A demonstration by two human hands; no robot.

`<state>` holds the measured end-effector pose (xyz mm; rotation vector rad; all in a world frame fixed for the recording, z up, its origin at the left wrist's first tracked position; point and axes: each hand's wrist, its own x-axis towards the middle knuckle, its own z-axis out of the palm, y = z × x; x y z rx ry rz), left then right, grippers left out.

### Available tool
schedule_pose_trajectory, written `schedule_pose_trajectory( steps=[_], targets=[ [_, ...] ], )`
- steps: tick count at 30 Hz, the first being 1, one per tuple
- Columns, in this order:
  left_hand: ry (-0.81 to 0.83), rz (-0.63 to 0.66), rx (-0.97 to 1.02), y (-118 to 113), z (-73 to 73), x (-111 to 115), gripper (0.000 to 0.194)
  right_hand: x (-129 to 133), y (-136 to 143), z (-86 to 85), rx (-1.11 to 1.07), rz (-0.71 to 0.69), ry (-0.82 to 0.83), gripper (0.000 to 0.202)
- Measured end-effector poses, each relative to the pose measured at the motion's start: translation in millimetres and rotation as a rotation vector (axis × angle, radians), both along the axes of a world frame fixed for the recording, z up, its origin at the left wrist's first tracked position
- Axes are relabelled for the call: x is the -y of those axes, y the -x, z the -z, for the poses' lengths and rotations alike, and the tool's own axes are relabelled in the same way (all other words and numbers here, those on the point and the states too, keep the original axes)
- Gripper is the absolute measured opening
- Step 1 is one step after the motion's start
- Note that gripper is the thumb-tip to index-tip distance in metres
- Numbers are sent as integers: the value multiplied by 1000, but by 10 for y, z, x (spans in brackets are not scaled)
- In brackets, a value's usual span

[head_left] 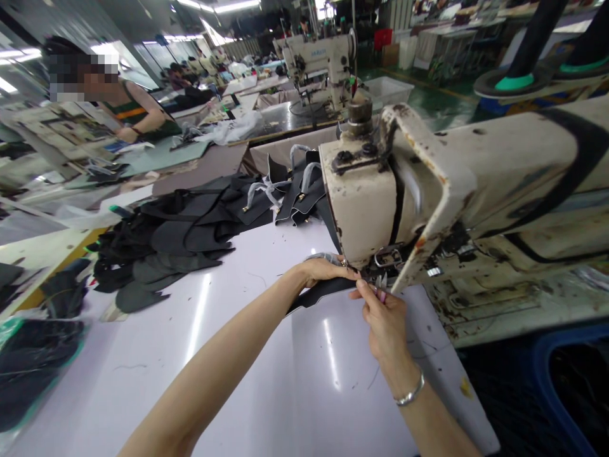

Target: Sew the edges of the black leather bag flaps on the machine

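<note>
A black fabric piece with a pale edge lies under the head of a sewing machine. My left hand presses on this piece, fingers together and reaching to the needle area. Close beside it, my right hand is closed around small scissors, their blades pointing up, with thumb and forefinger near the left fingertips. A silver bracelet circles my right wrist. The needle and the exact spot under the presser foot are hidden.
Black cut pieces are heaped at the left of the white table. Black pieces with wrapped handles lie behind the machine head. A blue bin stands at lower right. A person sits at the far left; another sewing machine stands behind.
</note>
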<state>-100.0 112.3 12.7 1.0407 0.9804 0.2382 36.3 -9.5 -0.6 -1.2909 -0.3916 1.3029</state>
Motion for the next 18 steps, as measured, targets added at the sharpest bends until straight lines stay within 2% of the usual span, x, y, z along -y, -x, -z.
schedule_pose_trajectory(
  steps=[5, 9, 13, 18],
  targets=[
    [108, -17, -21, 9, 80, -27, 46, -19, 94, -1, -11, 60, 13, 63],
    [111, -12, 10, 9, 96, -19, 48, -51, 191, -17, -54, 126, -21, 59],
    [97, -78, 39, -6, 83, 27, 52, -63, 251, -21, -58, 203, -52, 56],
    [156, -116, 37, -18, 65, 95, 53, -68, 267, -70, -34, 219, -54, 46]
  ],
)
